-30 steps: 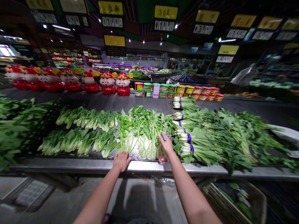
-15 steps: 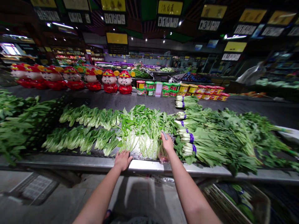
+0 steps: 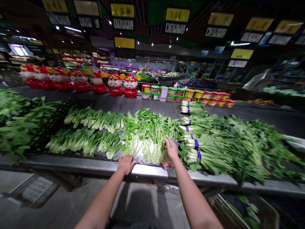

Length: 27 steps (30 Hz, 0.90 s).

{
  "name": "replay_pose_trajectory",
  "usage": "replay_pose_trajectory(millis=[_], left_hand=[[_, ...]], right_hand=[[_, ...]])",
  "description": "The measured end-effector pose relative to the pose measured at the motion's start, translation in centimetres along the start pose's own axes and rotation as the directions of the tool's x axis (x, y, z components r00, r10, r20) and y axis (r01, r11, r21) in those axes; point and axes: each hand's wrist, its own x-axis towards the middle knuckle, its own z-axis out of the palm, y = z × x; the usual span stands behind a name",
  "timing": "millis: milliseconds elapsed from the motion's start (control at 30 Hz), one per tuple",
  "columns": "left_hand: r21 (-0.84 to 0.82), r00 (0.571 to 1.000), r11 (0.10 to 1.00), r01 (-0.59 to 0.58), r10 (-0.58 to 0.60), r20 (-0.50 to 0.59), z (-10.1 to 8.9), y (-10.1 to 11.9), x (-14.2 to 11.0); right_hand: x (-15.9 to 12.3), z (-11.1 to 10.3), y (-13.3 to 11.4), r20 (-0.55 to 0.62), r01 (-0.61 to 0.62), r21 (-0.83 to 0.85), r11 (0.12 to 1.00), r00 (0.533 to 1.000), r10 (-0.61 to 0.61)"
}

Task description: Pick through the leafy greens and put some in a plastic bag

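Right hand [image 3: 171,150] has fingers curled round a clear bottle [image 3: 167,161], long-stemmed greens [image 3: 144,127] just left, running near-far; left hand [image 3: 125,164] kinda splayed on steel edge [image 3: 147,171].

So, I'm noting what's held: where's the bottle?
In the head view, right of centre, the bottle is in the right hand, at the metal edge, between the loose greens and the purple-banded bunches.

Bare silver metal counter edge [image 3: 147,171] can be passed over between left hand [image 3: 125,164] and clear rounded container [image 3: 167,163] held in right hand [image 3: 172,151], rightward way blocked by white-stemmed, purple-banded leafy green bunches [image 3: 212,149].
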Motion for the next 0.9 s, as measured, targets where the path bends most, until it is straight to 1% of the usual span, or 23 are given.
replay_pose_trajectory(millis=[133, 233, 333, 467, 567, 700, 800, 900], left_hand=[[-0.003, 1.0, 1.0, 0.003, -0.003, 0.003, -0.1, 0.0, -0.1], [-0.013, 1.0, 1.0, 0.006, -0.006, -0.002, -0.1, 0.1, -0.1], [-0.028, 1.0, 1.0, 0.007, -0.007, -0.003, 0.0, 0.1, -0.1], [-0.055, 1.0, 0.999, 0.001, -0.002, -0.015, 0.1, 0.0, 0.0], [-0.065, 1.0, 0.998, 0.003, -0.004, -0.018, 0.2, 0.0, 0.0], [-0.062, 1.0, 0.998, 0.001, -0.002, -0.007, 0.1, 0.0, -0.1], [-0.052, 1.0, 0.999, 0.002, -0.002, -0.004, -0.1, 0.1, -0.2], [-0.05, 1.0, 0.999, -0.003, 0.003, -0.006, -0.2, 0.2, -0.2]], right_hand=[[-0.3, -0.1, -0.2, 0.0, -0.017, 0.018, 1.0, 1.0, 0.017], [-0.3, -0.1, -0.3, 0.02, -0.033, 0.065, 0.997, 0.999, 0.032], [-0.1, -0.1, -0.9, 0.06, -0.009, 0.112, 0.994, 0.998, 0.002], [0.5, 0.0, -2.9, 0.132, 0.001, 0.149, 0.989, 0.991, -0.021], [1.0, 0.1, -4.8, 0.149, 0.002, 0.176, 0.984, 0.988, -0.028], [1.4, 0.3, -6.3, 0.156, 0.039, 0.155, 0.987, 0.986, -0.064], [1.4, 0.4, -6.5, 0.144, 0.065, 0.125, 0.99, 0.986, -0.082], [1.2, 0.4, -6.5, 0.121, 0.065, 0.062, 0.996, 0.99, -0.072]])
